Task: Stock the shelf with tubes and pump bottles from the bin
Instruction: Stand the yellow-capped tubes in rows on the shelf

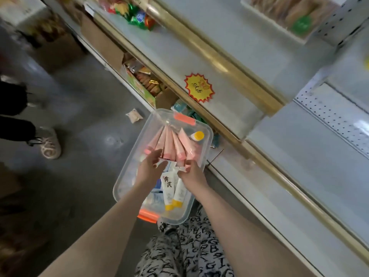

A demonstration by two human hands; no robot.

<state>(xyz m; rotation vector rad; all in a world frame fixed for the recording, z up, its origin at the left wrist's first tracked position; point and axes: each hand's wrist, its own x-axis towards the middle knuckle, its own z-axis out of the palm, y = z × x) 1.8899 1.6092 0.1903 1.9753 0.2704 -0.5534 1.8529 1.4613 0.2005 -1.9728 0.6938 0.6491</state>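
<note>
A clear plastic bin (127, 172) with orange latches sits on the floor beside the shelf. In its far half lie several pink tubes (169, 144) fanned out, caps toward me. My left hand (150, 166) reaches over their caps with relaxed, spread fingers. My right hand (192, 173) curls its fingers round the caps of the rightmost pink tubes. White tubes with yellow caps (173, 190) lie between my wrists. A yellow-capped bottle (196, 135) rests at the bin's far right.
A white shelf (229, 62) with a gold front rail runs diagonally on the right, bearing a yellow starburst price tag (199, 87). Cardboard boxes of snacks (143, 78) stand under it. Another person's leg and sneaker (49, 144) are at left. A small packet (134, 115) lies on the floor.
</note>
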